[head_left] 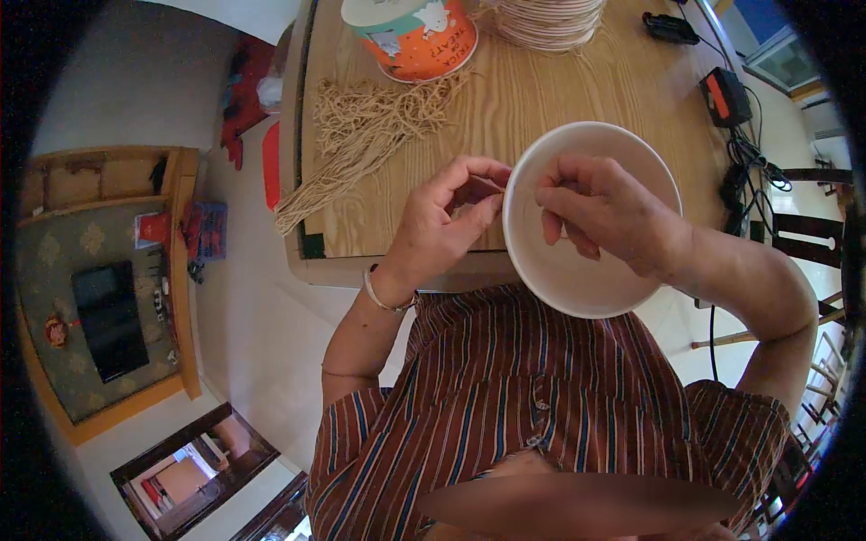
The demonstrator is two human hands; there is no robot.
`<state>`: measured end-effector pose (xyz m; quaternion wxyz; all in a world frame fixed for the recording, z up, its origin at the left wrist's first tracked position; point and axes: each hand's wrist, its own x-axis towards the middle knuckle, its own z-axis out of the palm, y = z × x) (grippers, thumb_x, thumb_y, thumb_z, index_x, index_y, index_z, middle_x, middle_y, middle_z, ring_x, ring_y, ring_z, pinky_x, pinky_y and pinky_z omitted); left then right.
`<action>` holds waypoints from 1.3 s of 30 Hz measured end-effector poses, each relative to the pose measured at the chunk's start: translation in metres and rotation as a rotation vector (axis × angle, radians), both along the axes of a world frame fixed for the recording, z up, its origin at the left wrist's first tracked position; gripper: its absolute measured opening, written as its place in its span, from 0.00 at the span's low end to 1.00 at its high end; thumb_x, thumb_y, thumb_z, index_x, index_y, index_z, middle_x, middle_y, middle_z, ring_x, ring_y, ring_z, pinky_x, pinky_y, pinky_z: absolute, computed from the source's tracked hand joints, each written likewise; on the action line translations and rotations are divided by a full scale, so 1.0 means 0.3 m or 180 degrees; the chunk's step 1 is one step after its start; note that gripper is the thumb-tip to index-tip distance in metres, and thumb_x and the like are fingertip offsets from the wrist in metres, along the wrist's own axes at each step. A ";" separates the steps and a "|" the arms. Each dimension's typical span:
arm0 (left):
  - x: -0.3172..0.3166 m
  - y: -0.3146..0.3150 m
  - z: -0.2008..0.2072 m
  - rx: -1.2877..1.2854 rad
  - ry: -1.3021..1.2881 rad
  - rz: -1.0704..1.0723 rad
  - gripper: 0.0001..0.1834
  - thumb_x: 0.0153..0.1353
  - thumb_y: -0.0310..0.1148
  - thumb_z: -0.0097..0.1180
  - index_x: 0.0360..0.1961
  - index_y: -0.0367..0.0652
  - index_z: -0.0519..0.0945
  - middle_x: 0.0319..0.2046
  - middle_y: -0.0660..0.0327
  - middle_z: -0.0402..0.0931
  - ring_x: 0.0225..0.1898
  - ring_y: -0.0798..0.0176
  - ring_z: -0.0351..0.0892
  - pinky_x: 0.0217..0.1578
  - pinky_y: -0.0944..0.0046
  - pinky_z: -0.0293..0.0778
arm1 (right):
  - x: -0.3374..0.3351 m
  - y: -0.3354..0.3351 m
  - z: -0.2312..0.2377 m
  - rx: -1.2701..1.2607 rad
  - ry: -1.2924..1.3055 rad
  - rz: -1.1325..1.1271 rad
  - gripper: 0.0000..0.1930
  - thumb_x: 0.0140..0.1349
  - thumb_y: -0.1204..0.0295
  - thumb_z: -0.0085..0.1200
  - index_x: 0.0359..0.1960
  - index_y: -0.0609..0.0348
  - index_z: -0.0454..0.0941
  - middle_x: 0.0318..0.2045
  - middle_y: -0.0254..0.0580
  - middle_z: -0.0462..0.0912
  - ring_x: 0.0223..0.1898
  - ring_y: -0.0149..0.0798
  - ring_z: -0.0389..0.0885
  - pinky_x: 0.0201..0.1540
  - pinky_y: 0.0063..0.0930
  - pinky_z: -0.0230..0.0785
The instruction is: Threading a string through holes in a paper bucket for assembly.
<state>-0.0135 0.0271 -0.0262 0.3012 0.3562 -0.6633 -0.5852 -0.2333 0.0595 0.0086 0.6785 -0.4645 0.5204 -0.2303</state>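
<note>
A white paper tub is tilted with its open mouth toward me at the table's near edge, close against my striped shirt. My left hand is at the outside of the tub's left rim. Its thumb and forefinger are pinched together there, and what lies between them is too small to make out. Inside the tub is my right hand, fingers curled in a pinch near the left wall; anything they hold is hidden. A bundle of tan cords lies loosely on the table beyond my left hand.
An orange and green printed tub stands at the far left of the wooden table, beside a stack of nested pale tubs. Black cables with an orange-and-black box run along the right edge. Chairs stand right.
</note>
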 end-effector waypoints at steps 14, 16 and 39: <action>0.002 0.004 0.000 0.0040 0.0037 0.0003 0.13 0.63 0.24 0.55 0.49 0.36 0.74 0.41 0.62 0.78 0.44 0.69 0.78 0.48 0.68 0.73 | 0.006 0.004 -0.007 -0.0092 -0.0053 -0.0024 0.13 0.69 0.66 0.46 0.34 0.64 0.75 0.22 0.33 0.77 0.15 0.25 0.68 0.17 0.22 0.62; 0.002 0.005 -0.002 0.0006 0.0056 0.0018 0.13 0.63 0.23 0.55 0.49 0.36 0.74 0.41 0.61 0.78 0.44 0.69 0.77 0.49 0.68 0.73 | 0.009 0.004 -0.007 -0.0082 -0.0066 -0.0024 0.12 0.69 0.66 0.46 0.34 0.64 0.75 0.22 0.33 0.77 0.15 0.25 0.68 0.17 0.22 0.61; -0.001 0.017 -0.009 -0.0332 -0.0120 0.0259 0.09 0.58 0.19 0.58 0.41 0.37 0.79 0.36 0.62 0.79 0.41 0.70 0.78 0.45 0.69 0.74 | 0.027 -0.008 -0.006 -0.0044 -0.0043 0.0029 0.09 0.68 0.68 0.48 0.37 0.62 0.75 0.22 0.33 0.76 0.16 0.22 0.66 0.18 0.17 0.60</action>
